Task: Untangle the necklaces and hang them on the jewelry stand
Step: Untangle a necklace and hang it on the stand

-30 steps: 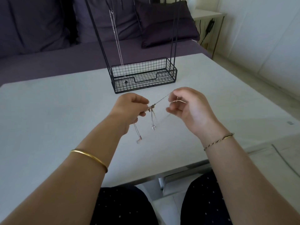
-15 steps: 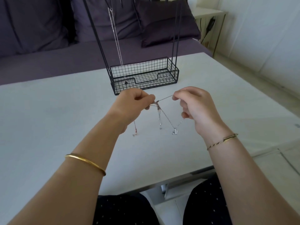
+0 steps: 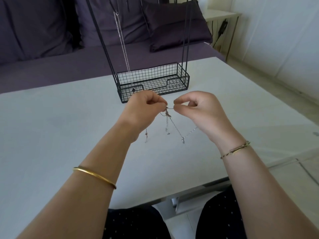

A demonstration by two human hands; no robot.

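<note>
Necklaces (image 3: 167,113) first, from the head view; where are they, and who has them?

Between the two hands, lifted above the desk (image 3: 51,128) just in front of the jewelry stand (image 3: 172,71); the left grip (image 3: 146,107) is pinched on the knot where the chains bunch; the right grip (image 3: 198,109) is pinched on a short strand running out of that knot; both are clenched on chain, neither released.

Why hold the tangle up like that?

My guess: so the loose ends hang by their own weight and show which chain crosses which; several tails drop below the knot, one ending in a small pendant (image 3: 183,140) low by the right wrist; whether the tails touch the desk I cannot tell.

And the stand, why so near?

A short reach once a chain comes free, I'd judge; one silver chain (image 3: 123,45) hangs on its left side, running down toward the wire basket; the top bars are out of view, so free hooks cannot be counted.

Room to move?

Desk surface shows on both sides of the hands and back toward the near edge; the basket sits just behind the knuckles, so drawing the chains apart sideways looks safer than pushing forward; a purple sofa (image 3: 51,69) lies beyond the far edge, well apart.
</note>
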